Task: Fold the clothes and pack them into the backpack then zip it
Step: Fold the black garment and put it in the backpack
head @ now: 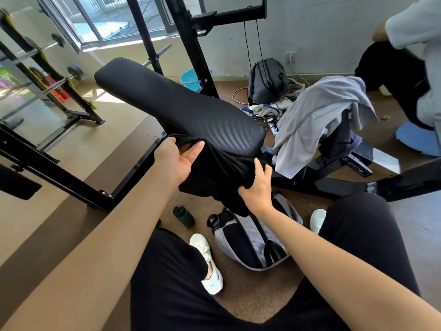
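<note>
Fingers of the left hand (177,161) curled round a bunched edge of the black garment (222,173) at the bench pad's (181,111) near end; the right hand (256,187) pinched another fold just right of that pad. Below the pad, on brown floor, lay the grey backpack (250,237) — open. Right of the pad, grey clothes (317,120) draped over a frame lettered "BRTW" (355,169).

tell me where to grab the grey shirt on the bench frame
Take the grey shirt at its top fold, coming from above. It hangs draped over the frame with loose ends trailing down, so lifting from the peak frees it cleanly. Both hands now grip the black garment.
</note>
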